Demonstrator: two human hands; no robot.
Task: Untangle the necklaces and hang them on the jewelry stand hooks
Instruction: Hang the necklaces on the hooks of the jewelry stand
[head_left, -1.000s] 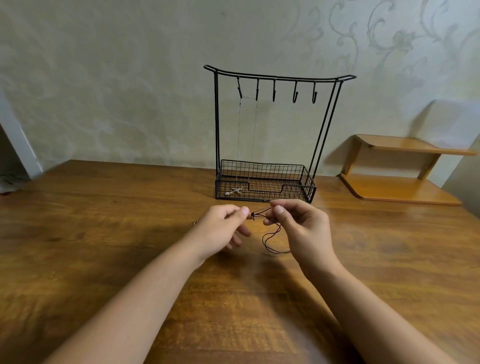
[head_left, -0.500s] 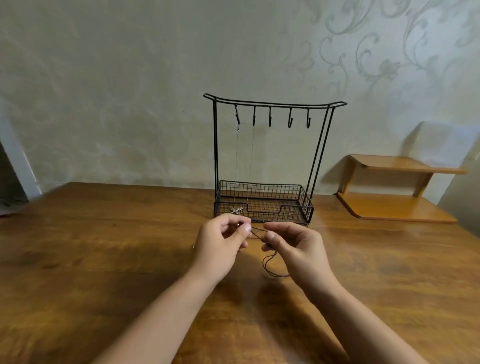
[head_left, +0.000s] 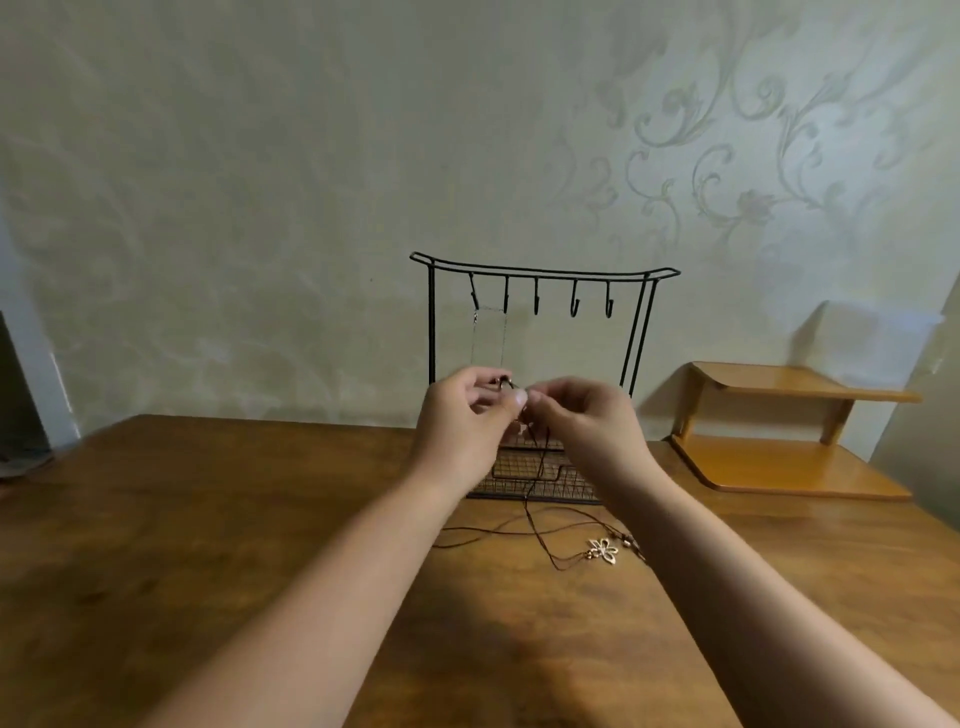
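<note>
Both hands are up in front of the stand (head_left: 540, 270), pinching the top end of the brown cord necklace (head_left: 530, 512). Left hand (head_left: 467, 410) and right hand (head_left: 582, 415) each have fingertips curled onto the cord, almost touching each other, probably working the clasp or a knot, too small to tell which. The rest of the cord hangs down and trails in loops on the desk (head_left: 208, 519), with the flower pendant (head_left: 603, 550) lying flat near the right forearm.

What could bite here: lifting toward a hook (head_left: 535, 301) while those loops are crossed could tighten them into a real knot. The pendant could drag and snag on the basket (head_left: 524, 486) wire. There's also 1 thin silver chain (head_left: 488, 338) already hanging across the 2 left hooks, and swinging the cord close could catch it or knock it off.
</note>
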